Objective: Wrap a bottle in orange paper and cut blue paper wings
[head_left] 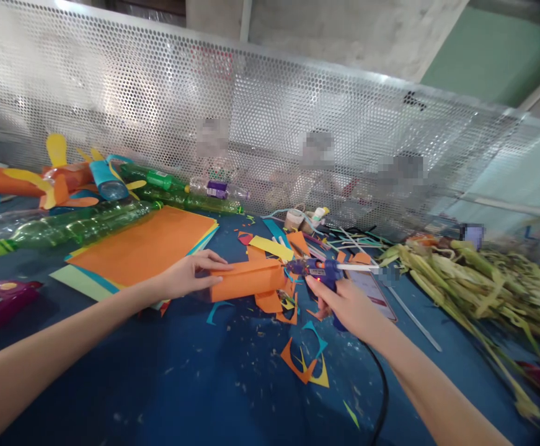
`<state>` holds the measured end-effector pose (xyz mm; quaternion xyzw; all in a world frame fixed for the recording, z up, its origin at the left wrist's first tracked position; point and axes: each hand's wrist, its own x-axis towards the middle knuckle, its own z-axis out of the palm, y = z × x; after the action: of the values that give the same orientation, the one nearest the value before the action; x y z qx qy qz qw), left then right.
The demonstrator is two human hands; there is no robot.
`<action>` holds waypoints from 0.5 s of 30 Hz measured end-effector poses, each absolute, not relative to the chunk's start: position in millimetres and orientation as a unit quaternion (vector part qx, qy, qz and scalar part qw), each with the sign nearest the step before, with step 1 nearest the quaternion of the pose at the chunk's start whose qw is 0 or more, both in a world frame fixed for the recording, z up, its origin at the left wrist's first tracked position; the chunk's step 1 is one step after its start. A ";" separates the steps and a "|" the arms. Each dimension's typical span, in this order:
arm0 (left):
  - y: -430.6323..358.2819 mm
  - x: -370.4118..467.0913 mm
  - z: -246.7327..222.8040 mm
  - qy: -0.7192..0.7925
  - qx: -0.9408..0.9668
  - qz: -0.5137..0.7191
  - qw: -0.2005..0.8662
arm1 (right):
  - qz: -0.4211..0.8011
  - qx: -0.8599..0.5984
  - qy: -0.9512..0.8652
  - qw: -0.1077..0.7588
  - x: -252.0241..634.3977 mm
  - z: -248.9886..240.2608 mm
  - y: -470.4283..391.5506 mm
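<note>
1. Because a loose paper roll would turn or spring open, the orange roll [246, 280] is prob. pinned on purpose: it lies mid-table, front of the person, btwn the two hands.
2. L grip [186, 274] is closed on the roll's left end, thumb near side, fingers over the top; that leaves the right end free & skin well away from the hot tip.
3. R grip [344, 303] is wrapped round the blue glue gun [318, 270], index finger up by the trigger area. Nozzle points left at the roll's right end, prob. for close aim; can't tell if it touches.
4. White glue stick [360, 267] pokes out the gun's back, as a rear-fed stick would; the black cord [384, 384] trails toward the person, clear of the roll.
5. Yellow strip [272, 248] lies just behind the roll; cut scraps [297, 367] lie in front, prob. just pushed off to the side. Phone [376, 296] lies flat beyond R grip.
6. Paper stack [144, 244] sits behind L arm, w/in reach; green bottle [84, 226] lies on its side by it.
7. Farther out on the blue table [181, 390]: purple tool [7, 306] far left, husks [474, 288] right, mesh screen [158, 93] at back.
</note>
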<state>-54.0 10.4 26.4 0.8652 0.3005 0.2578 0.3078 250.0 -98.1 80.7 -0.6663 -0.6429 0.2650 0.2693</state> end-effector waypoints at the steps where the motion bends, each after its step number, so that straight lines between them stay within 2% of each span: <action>1: 10.4 -53.8 26.9 0.301 0.866 0.257 0.306 | 0.249 -0.664 -0.653 0.266 255.1 76.0 -98.9; 4: 10.3 -53.3 28.2 0.303 0.868 0.254 0.301 | 0.085 -0.655 -0.717 0.223 268.1 55.4 -104.6; 7: 10.5 -53.3 28.3 0.301 0.870 0.251 0.298 | 0.014 -0.655 -0.735 0.175 278.4 35.4 -114.1; 12: 12.0 -54.1 27.4 0.291 0.871 0.253 0.304 | 0.064 -0.642 -0.763 0.038 292.1 44.4 -121.4; 14: 12.2 -54.3 28.0 0.279 0.873 0.255 0.308 | 0.085 -0.642 -0.761 0.041 292.3 60.2 -113.9; 15: 12.1 -54.3 28.6 0.273 0.874 0.255 0.309 | 0.081 -0.645 -0.756 0.071 290.6 67.4 -107.4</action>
<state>-54.3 12.1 28.6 0.8745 0.2731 0.2551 0.3093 290.6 -107.4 67.4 -0.6455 -0.7561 0.0815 0.0705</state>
